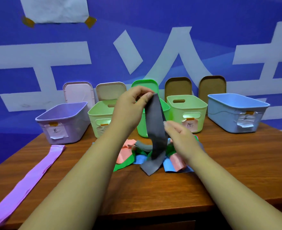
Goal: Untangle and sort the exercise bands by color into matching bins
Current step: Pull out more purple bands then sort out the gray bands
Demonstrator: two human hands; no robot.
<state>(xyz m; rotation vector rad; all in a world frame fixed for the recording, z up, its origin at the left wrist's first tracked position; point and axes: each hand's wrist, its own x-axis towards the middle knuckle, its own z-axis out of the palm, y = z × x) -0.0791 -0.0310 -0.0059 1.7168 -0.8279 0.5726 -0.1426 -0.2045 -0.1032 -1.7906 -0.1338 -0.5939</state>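
Blue wall with large white characters fills the upper half of the frame, and a white paper sheet is taped to it at the upper left. Below it a brown wooden worktop spans the lower half.

Five open bins stand in a row along the back of the worktop: a purple bin at the left, a pale green bin, a bright green bin partly hidden behind the hands, a second pale green bin, and a blue bin at the right. Several carry taped paper labels on the front. Lids lean on the wall behind them.

A long purple band lies flat from the lower left corner toward the purple bin.

At the centre, the left hand is raised in front of the green bin, its fingers pinching the top end of a grey band. The right hand, lower and to the right, pinches the band's edge with its fingers. The grey band hangs down to a tangled pile of pink, green and blue bands on the worktop, with its lower end lying at the pile's front.
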